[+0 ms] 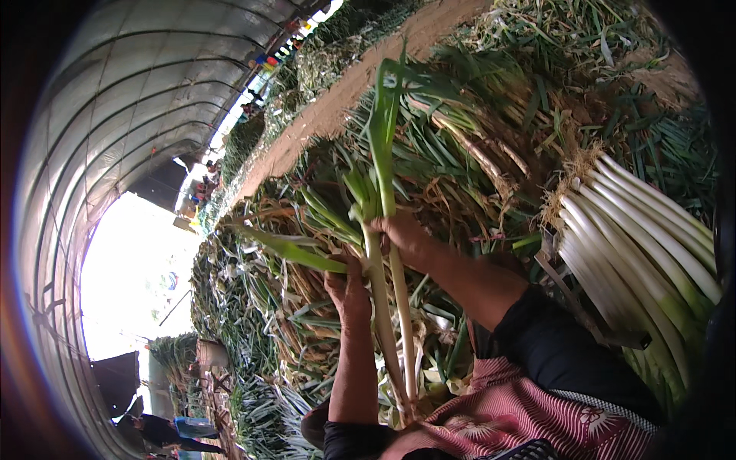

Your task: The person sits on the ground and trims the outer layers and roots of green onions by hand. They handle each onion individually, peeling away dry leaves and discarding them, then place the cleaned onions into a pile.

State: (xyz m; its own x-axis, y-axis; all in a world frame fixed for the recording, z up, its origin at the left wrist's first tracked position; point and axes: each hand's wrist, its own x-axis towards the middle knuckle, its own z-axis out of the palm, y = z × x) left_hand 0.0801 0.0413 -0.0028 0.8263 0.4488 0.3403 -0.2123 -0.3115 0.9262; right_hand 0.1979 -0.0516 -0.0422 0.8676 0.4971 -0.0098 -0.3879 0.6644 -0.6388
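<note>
Two long green onions, probably large Welsh onions or leeks, stand before me with white stalks [378, 293], green tops [384, 132] and roots [407, 411] near my lap. My right hand [401, 234] grips them where the white turns green. A little lower, my left hand [349, 284] is closed on a green leaf [287, 252] that sticks out sideways beside the stalks. Whether that leaf is still joined to a stalk, I cannot tell. A patterned red apron [506, 408] covers my lap.
To my right, cleaned onions [638, 230] lie stacked, roots together, by a metal frame [595, 313]. Untrimmed onions [477, 152] and loose leaves [299, 328] cover the ground. A dirt path [322, 112] runs past under the arched plastic roof [155, 75]. Another person [164, 431] is farther off.
</note>
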